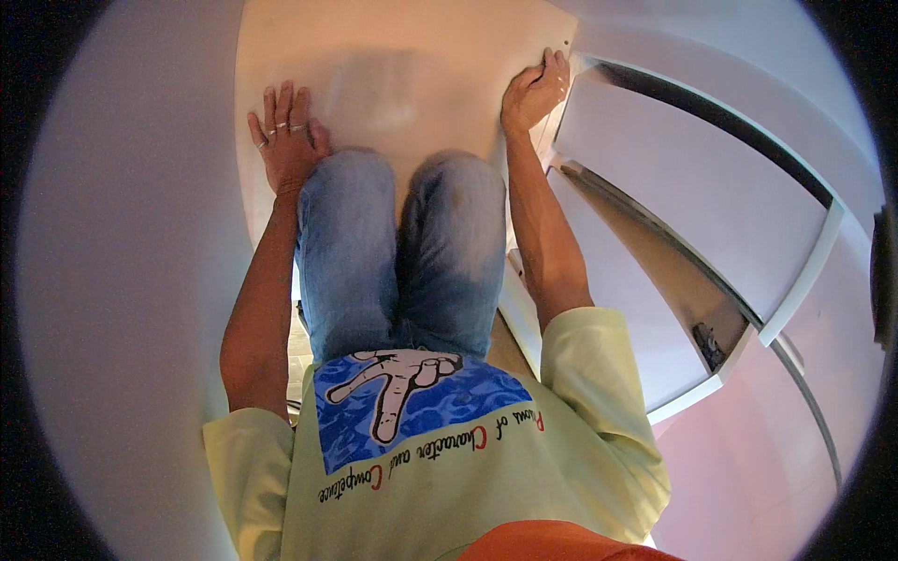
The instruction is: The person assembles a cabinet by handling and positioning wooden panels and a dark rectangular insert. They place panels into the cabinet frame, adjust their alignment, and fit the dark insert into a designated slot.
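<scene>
A pale wooden board [412,93] spans the far middle, just beyond my bent knees in blue jeans. On its left side my left hand [290,140] lies flat, fingers spread, with thin whitish bands across them. Nothing is held in that hand. My right hand [533,93] is at the board's right edge, its fingers curled along that edge. The fingertips point away from me, near a small dark hole in the board's corner.
On the right are pale panels of a cabinet [692,178] with a dark gap along the top. A narrow opening there holds a small dark item [709,346]. A plain pale wall [122,280] rises close on my left. Something orange [561,542] shows at the bottom.
</scene>
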### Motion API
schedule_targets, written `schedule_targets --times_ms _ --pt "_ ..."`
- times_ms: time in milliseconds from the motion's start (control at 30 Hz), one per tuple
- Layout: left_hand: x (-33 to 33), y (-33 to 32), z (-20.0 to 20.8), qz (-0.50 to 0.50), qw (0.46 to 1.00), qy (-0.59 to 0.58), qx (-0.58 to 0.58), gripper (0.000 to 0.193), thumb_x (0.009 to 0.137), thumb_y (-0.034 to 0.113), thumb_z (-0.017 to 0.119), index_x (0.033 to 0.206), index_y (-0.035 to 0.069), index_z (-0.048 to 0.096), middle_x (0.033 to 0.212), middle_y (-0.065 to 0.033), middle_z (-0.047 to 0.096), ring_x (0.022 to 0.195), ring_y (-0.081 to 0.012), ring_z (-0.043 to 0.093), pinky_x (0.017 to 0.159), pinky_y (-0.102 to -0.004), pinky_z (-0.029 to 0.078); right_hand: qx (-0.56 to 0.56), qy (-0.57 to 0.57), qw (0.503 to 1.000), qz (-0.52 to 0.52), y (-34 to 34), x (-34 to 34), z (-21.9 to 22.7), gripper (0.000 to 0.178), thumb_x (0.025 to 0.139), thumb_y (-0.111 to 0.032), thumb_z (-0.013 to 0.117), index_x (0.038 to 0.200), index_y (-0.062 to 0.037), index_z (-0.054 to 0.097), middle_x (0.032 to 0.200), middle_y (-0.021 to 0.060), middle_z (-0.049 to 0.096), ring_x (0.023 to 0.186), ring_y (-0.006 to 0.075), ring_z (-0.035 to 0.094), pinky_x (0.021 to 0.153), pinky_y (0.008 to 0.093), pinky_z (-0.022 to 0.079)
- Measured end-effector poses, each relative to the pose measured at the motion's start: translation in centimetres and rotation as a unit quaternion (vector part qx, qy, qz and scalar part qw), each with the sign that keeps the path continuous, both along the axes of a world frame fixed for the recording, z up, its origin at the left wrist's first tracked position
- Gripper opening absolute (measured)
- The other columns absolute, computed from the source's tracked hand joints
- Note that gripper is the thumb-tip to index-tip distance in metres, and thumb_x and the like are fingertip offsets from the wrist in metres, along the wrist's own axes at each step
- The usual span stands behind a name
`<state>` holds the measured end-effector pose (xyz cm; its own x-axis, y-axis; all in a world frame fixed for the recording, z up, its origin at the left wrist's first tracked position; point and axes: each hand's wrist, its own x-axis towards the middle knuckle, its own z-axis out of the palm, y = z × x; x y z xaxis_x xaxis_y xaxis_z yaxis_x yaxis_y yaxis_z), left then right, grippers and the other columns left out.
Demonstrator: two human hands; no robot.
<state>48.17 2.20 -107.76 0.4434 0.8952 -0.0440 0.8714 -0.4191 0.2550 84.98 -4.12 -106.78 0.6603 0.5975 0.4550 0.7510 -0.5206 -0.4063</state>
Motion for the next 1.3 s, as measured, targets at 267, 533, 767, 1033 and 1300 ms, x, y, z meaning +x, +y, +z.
schedule_targets --times_ms 267,533,767,1033,1300 --pt "0.2 0.1 -0.1 0.001 0.999 -0.020 0.030 0.058 0.094 0.028 0.048 0.150 0.021 0.038 0.161 -0.0007 0.028 0.153 -0.0231 0.015 0.122 -0.0562 0.001 -0.034 0.031 0.998 0.038 -1.5 -1.7 1.4 0.038 0.088 -0.006 0.050 0.123 0.0023 0.062 0.134 0.0257 0.056 0.128 0.0434 0.048 0.110 0.0507 0.035" --pt "0.3 0.2 -0.2 -0.005 0.999 -0.024 0.032 0.057 0.095 0.028 0.050 0.150 0.021 0.038 0.161 -0.0016 0.027 0.153 -0.0240 0.014 0.122 -0.0555 0.002 -0.129 0.124 0.983 -0.028 -11.4 -4.3 2.1 0.044 0.092 -0.005 0.050 0.135 -0.0008 0.055 0.143 0.0232 0.049 0.136 0.0397 0.042 0.117 0.0538 0.024" --pt "0.9 0.2 0.6 -0.002 1.000 -0.011 0.022 0.056 0.095 0.027 0.049 0.149 0.019 0.039 0.162 -0.0024 0.027 0.153 -0.0242 0.013 0.123 -0.0543 0.001 -0.166 0.050 0.985 0.024 -13.1 -3.7 0.8 0.049 0.090 0.000 0.049 0.138 -0.0073 0.054 0.148 0.0166 0.048 0.143 0.0367 0.035 0.118 0.0541 0.023" --pt "1.4 0.1 1.0 -0.001 1.000 -0.007 0.028 0.055 0.094 0.028 0.046 0.149 0.018 0.041 0.162 -0.0035 0.027 0.153 -0.0237 0.013 0.123 -0.0521 0.000 -0.166 0.084 0.982 0.001 -12.8 -4.1 1.4 0.051 0.086 0.002 0.051 0.134 -0.0145 0.058 0.148 0.0083 0.050 0.144 0.0331 0.034 0.119 0.0534 0.021" --pt "1.5 0.4 1.6 0.004 1.000 -0.001 0.029 0.054 0.094 0.027 0.048 0.147 0.017 0.044 0.160 -0.0047 0.032 0.153 -0.0242 0.015 0.123 -0.0522 0.000 -0.173 0.074 0.982 -0.004 -12.2 -4.2 1.9 0.050 0.086 0.001 0.050 0.133 -0.0125 0.059 0.146 0.0092 0.052 0.141 0.0337 0.037 0.118 0.0519 0.024"
